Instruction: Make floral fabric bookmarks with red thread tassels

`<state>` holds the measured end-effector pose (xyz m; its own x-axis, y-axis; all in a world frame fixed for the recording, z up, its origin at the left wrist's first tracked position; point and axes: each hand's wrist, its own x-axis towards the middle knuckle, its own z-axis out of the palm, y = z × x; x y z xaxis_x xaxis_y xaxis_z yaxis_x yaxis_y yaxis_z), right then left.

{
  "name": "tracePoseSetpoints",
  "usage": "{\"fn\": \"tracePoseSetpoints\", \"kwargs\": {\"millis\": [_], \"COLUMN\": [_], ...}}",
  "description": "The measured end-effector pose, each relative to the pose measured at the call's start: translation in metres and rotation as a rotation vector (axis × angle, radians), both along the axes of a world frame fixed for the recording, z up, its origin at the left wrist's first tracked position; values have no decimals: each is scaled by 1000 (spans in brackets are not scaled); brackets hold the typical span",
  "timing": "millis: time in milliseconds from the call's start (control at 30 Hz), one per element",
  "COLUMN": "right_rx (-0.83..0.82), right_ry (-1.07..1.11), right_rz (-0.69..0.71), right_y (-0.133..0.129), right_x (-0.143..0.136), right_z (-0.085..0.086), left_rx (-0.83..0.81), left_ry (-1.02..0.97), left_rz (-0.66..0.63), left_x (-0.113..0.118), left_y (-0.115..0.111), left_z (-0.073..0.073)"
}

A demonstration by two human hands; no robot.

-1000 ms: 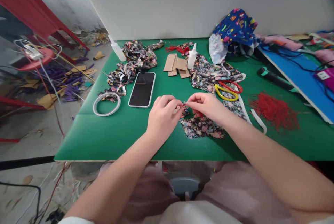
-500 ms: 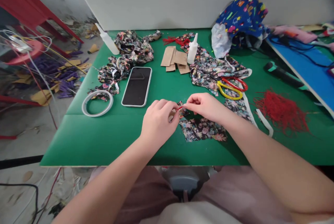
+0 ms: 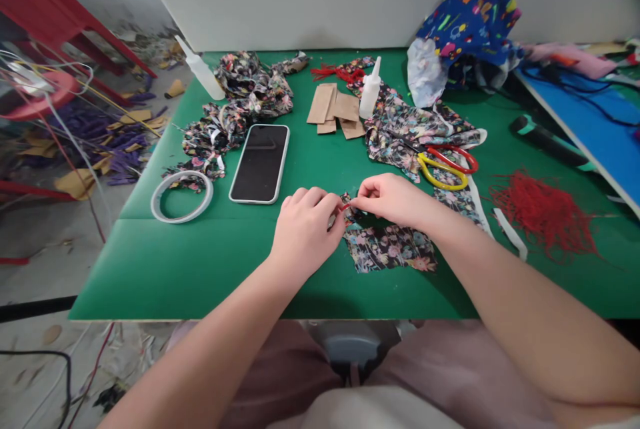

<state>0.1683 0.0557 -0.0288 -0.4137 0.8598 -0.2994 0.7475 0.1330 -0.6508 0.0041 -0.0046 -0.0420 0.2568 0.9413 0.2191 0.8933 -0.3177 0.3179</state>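
Note:
In the middle of the table, my left hand is closed, pinching a small piece of dark floral fabric between thumb and forefinger. A bit of red thread shows across that piece at the fingertips. My right hand meets it from the right, thumb and forefinger pinched on the thread's end. Its other fingers are curled in. Just below the hands lies a flat rectangle of floral cloth. Beyond the right wrist, scissors with one red and one yellow handle rest on more floral fabric.
A phone and a white tape roll lie left of my hands. Farther back are two white nozzle bottles, brown card pieces and bunched floral fabric. A red thread heap is at right.
The camera view has shifted slightly. Both hands stay together at nearly the same spot, still pinching the fabric and red thread, with only small finger movement.

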Motion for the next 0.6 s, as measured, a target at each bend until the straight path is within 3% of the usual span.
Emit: {"fn": "tracePoseSetpoints", "kwargs": {"millis": [400,600], "right_rx": [-90,-76], "right_ry": [158,58], "right_rz": [50,68], "right_y": [1,1], "right_x": [8,7], "right_z": [-4,-1], "left_rx": [92,50], "left_ry": [-66,-22], "left_rz": [23,6], "left_x": [-2,-1], "left_y": [-4,-6], "left_z": [5,4]}}
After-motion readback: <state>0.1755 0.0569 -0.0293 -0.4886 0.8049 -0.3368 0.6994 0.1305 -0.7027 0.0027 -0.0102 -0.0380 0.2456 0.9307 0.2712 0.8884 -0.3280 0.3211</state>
